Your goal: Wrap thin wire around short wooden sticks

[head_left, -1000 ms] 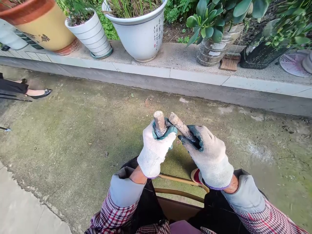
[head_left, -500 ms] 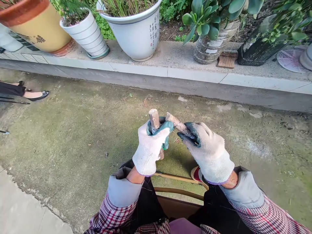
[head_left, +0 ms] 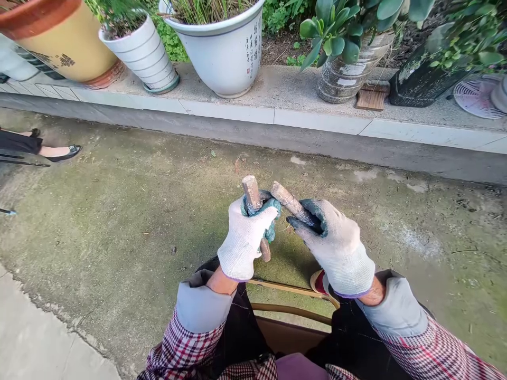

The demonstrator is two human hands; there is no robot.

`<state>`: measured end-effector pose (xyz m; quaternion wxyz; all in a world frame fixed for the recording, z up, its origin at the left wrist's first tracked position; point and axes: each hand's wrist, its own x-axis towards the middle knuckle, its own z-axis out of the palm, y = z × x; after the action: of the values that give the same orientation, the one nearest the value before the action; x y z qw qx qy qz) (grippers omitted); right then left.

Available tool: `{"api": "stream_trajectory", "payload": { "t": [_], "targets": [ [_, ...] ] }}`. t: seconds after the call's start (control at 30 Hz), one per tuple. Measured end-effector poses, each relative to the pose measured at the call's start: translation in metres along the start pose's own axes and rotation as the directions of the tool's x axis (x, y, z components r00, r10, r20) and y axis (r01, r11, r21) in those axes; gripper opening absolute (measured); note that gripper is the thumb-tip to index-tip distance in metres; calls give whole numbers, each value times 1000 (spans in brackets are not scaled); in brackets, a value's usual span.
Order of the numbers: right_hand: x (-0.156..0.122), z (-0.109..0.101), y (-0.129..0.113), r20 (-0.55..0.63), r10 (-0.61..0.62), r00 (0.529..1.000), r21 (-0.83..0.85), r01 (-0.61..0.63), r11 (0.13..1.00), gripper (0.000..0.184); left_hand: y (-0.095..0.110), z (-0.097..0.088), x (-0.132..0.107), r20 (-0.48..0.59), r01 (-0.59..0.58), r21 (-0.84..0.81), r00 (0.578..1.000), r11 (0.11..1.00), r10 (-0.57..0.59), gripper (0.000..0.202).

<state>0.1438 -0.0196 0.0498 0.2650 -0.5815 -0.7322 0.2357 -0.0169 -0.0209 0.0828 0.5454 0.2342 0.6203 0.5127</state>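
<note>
My left hand (head_left: 250,224), in a white glove with green coated fingers, is closed around a short wooden stick (head_left: 250,188) with wire wound about its middle. The stick's cut end pokes out above the fist and its lower end shows below. In the same kind of glove, my right hand (head_left: 332,232) grips a second wooden stick (head_left: 288,198), also wrapped in wire, which slants up and left toward my left fingers. Thin loose strands show between the hands; what they join to is hidden by the gloves.
Along a tiled ledge (head_left: 309,115) stand several potted plants, among them a white pot with lettering (head_left: 222,53) and a yellow pot (head_left: 71,47). Another person's foot in a black shoe (head_left: 65,153) is at the left. A low yellowish frame (head_left: 285,286) lies between my legs.
The right-hand stick has shifted slightly, and its tip stands a little farther from my left fingers. The left wrist has turned a little. Both grips are kept.
</note>
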Motion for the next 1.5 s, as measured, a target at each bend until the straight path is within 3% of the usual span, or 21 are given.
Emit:
{"api": "stream_trajectory", "payload": {
  "t": [0.13, 0.3, 0.47, 0.6, 0.67, 0.77, 0.87, 1.0, 1.23, 1.37, 1.5],
  "targets": [
    [2, 5, -1, 146, 198, 969, 356, -238, 904, 24, -5, 0, -3, -62, -125, 102, 989, 987, 132, 13],
    [4, 5, -8, 274, 332, 903, 582, -430, 690, 28, -11, -2, -7, -94, -305, 251, 937, 919, 337, 11],
    [8, -11, -25, 495, 345, 797, 707, -601, 372, 33, -18, -3, -6, -85, -189, 74, 977, 979, 195, 16],
    [7, -17, -31, 609, 289, 738, 701, -672, 238, 32, -22, -1, -6, -70, -150, -13, 986, 989, 149, 15],
    [5, -15, -32, 593, 307, 745, 707, -664, 245, 30, -19, -1, -7, -89, -184, 28, 979, 983, 185, 15],
    [3, -11, -32, 433, 380, 817, 743, -562, 362, 28, -13, -3, -9, -121, -248, 101, 958, 963, 260, 17],
    [3, -7, -31, 310, 409, 858, 746, -486, 455, 27, -9, -6, -8, -124, -261, 45, 956, 964, 265, 17],
    [3, -2, -26, 300, 394, 869, 725, -476, 498, 29, -9, -9, -6, -63, -190, -16, 980, 982, 189, 23],
    [-2, 8, -12, 270, 339, 901, 598, -433, 674, 22, -6, -3, -8, -64, -141, 105, 987, 984, 148, 19],
    [-4, 5, -14, 308, 337, 890, 604, -456, 653, 19, -6, -8, -2, 89, -41, -68, 995, 997, 47, 17],
    [-2, 2, -17, 297, 307, 904, 615, -427, 663, 19, -7, -18, -3, 300, 34, -228, 953, 973, 37, 18]
  ]
}}
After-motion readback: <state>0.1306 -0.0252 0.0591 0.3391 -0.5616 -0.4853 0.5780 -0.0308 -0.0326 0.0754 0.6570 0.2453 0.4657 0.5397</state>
